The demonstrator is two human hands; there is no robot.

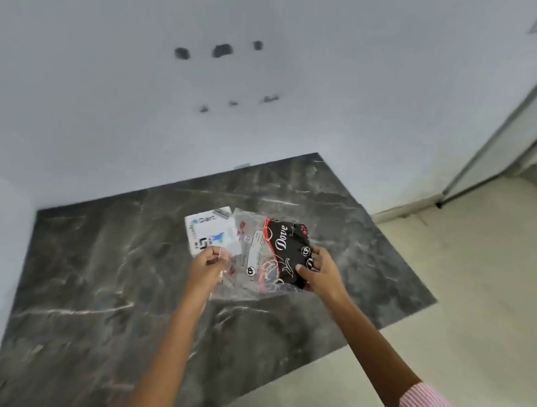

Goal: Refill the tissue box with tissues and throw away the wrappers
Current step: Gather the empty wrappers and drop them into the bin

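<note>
A white tissue box with blue print lies on the dark marble counter, near its middle. Over it I hold a clear plastic wrapper with red print. My left hand pinches the wrapper's left edge, just in front of the box. My right hand grips a black tissue pack with white lettering, which sits at the wrapper's right end, partly inside it as far as I can tell. Both hands hover above the counter.
The counter meets a white wall at the back and left; the wall has several small dark holes. Beige floor lies to the right, with a glass door frame at the far right.
</note>
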